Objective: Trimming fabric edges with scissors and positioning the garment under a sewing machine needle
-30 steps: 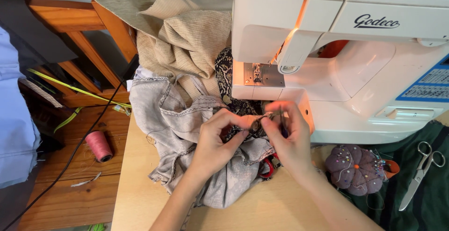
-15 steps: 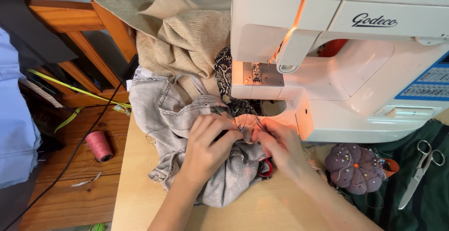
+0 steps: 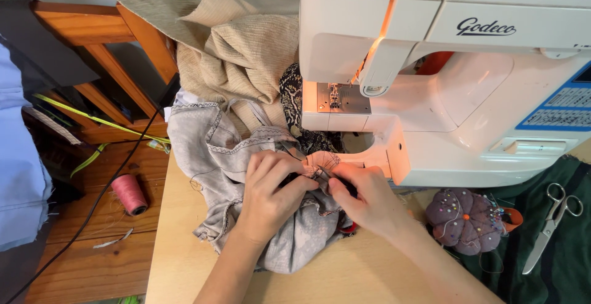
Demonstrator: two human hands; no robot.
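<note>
Both hands lowered from needle area since earlier frames; left hand (image 3: 271, 184) and right hand (image 3: 363, 196) pinched on grey cloth (image 3: 209, 150) beside sewing machine (image 3: 443, 76); handwork resumed off-machine.

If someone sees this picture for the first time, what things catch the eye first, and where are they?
The big white sewing machine fills the upper right. In front of it, the left hand and the right hand pinch grey cloth together on the light wooden table. A purple pincushion and scissors lie at the right, and a pink thread spool lies at the left.
</note>
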